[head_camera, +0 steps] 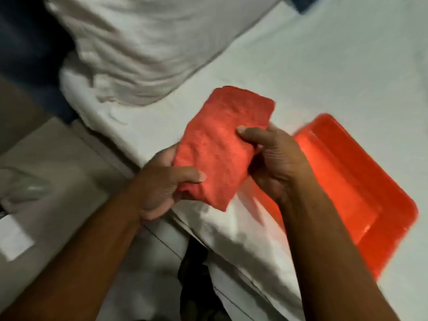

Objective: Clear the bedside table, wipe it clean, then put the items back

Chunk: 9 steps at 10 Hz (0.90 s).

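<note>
Evidently, in the head view, both hands held a folded red cloth above the bed: the left hand closed its grip on the lower edge, the right hand pinched the upper side, thumb on top, probably arranging a pad for wiping. An empty red tray lay on the bed just beside the right hand. The tabletop sat at lower left; blurred items on it, cut off at the frame edge, could not be identified.
</note>
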Each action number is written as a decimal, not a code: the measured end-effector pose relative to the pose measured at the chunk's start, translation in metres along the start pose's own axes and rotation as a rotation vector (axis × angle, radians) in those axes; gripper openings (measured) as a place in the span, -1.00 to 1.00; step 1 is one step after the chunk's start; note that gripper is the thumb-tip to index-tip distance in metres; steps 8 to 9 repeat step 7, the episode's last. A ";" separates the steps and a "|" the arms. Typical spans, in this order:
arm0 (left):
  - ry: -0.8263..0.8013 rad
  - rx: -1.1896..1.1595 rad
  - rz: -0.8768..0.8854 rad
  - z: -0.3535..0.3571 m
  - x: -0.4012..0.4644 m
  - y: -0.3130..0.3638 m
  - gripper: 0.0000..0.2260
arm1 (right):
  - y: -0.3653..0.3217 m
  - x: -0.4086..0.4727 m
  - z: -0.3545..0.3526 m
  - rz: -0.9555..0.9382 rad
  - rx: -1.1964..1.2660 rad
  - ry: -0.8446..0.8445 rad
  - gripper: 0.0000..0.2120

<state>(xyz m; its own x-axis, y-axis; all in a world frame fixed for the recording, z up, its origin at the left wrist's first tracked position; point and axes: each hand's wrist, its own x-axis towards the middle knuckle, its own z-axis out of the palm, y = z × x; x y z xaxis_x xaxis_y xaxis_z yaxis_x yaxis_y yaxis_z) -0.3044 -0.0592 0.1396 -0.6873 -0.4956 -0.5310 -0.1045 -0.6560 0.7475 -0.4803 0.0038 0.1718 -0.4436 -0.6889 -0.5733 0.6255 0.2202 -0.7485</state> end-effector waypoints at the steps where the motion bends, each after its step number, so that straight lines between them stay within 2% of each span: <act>1: -0.092 0.145 -0.065 0.059 0.022 0.001 -0.65 | -0.020 -0.011 -0.058 -0.097 0.077 0.162 -0.77; 2: -0.056 0.515 0.024 0.137 0.056 -0.018 -0.72 | -0.027 -0.018 -0.133 -0.081 0.233 0.356 -0.80; 3: 0.029 0.876 0.120 0.165 0.075 -0.028 -0.66 | -0.015 -0.010 -0.158 0.018 0.259 0.473 -0.91; 4: 0.063 1.242 0.179 0.184 0.091 -0.038 -0.65 | -0.002 0.004 -0.174 0.048 0.087 0.618 -0.94; 5: 0.051 1.366 0.166 0.192 0.092 -0.043 -0.64 | -0.003 0.014 -0.179 0.041 -0.296 0.736 -0.83; 6: 0.024 1.419 0.281 0.187 0.073 -0.038 -0.56 | -0.011 0.017 -0.169 0.096 -0.931 0.897 -0.42; 7: 0.077 1.318 0.449 0.160 0.055 -0.024 -0.59 | -0.011 0.008 -0.136 0.046 -1.123 0.926 -0.20; 9: 0.077 1.318 0.449 0.160 0.055 -0.024 -0.59 | -0.011 0.008 -0.136 0.046 -1.123 0.926 -0.20</act>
